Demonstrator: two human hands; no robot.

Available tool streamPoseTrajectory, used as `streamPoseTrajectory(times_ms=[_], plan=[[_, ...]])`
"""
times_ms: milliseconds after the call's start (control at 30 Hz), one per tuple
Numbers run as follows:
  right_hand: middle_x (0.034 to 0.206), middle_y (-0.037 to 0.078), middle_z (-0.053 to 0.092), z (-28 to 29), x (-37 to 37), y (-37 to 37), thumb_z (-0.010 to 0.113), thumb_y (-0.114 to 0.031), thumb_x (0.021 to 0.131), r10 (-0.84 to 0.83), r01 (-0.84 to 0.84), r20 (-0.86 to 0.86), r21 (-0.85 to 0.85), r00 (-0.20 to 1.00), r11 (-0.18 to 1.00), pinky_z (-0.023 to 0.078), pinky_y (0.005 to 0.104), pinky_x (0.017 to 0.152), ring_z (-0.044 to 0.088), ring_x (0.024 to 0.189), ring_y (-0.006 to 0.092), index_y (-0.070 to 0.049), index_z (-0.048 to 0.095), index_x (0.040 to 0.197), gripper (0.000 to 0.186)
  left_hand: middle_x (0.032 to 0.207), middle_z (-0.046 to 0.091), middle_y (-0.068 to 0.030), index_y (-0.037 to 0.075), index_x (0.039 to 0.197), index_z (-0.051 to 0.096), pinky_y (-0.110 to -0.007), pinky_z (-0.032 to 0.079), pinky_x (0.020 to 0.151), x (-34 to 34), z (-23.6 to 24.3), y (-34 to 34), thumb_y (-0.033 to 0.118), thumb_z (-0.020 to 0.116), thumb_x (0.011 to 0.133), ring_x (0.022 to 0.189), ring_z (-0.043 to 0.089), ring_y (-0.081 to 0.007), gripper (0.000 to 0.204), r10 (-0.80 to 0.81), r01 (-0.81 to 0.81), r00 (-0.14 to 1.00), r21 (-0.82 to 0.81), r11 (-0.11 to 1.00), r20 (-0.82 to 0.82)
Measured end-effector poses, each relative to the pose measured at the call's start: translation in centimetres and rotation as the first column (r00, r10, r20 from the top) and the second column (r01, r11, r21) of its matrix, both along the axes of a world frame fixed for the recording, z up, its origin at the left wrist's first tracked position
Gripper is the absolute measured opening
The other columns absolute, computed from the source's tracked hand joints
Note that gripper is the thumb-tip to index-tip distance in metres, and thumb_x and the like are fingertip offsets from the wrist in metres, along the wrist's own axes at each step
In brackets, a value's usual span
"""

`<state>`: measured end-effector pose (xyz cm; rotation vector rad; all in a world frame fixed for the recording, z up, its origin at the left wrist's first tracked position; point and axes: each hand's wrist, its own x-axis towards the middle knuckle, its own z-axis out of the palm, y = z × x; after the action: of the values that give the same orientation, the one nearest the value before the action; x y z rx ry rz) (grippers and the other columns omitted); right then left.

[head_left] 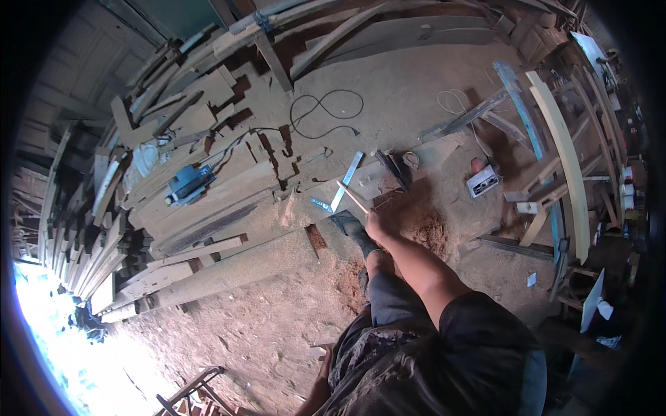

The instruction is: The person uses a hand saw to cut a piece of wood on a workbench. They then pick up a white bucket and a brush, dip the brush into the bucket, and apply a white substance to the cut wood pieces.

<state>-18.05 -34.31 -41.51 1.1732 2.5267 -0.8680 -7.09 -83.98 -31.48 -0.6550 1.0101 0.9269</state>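
Observation:
My right hand (374, 226) is closed round the near end of a thin wooden stick (354, 197). The stick's far tip overlaps the silver blade of a try square (351, 173), whose short blue stock points left; whether they touch I cannot tell. The square lies on a wide board (291, 209) strewn with sawdust, just beyond my foot. Low in the picture, my left hand (326, 355) is beside my hip, mostly hidden by my clothing, so its fingers are not clear. A small edge of something shows next to it.
A blue power tool (189, 184) rests on planks at left. Stacked timber (104, 260) fills the left side. A black cable (326, 114) loops on the ground ahead. A socket box (483, 182) and a long pale plank (565, 159) are at right. Reddish shavings (427, 229) lie near my arm.

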Motion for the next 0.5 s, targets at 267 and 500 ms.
streamPoseTrajectory(times_ms=[267,500], plan=[[0.115,0.031,0.065,19.8,11.7,-9.2,0.050,-0.021,0.111,-0.139,0.103,-0.714,-0.094,0.687,0.990,0.051,0.0509,0.094,0.063,0.109,0.0498,0.003,0.056,0.123,0.028,0.150,0.059,-0.0141,0.005,0.155,0.048,-0.047,0.043,0.115,-14.7,12.8,18.3,0.056,0.049,0.109,0.139,0.055,-0.0264,0.069,0.117,0.194,0.675,0.329,0.924,-0.728],[0.109,0.027,0.066,29.0,25.6,-11.5,0.052,-0.016,0.109,-0.326,0.287,-0.578,-0.160,0.748,0.944,0.052,0.0479,0.091,0.067,0.104,0.0445,-0.001,0.056,0.123,0.021,0.115,0.074,-0.0104,-0.005,0.134,0.062,-0.032,0.053,0.097,-8.1,19.8,36.6,0.023,0.058,0.111,0.107,0.069,-0.0178,0.037,0.475,0.280,0.412,0.605,0.746,-0.777]])
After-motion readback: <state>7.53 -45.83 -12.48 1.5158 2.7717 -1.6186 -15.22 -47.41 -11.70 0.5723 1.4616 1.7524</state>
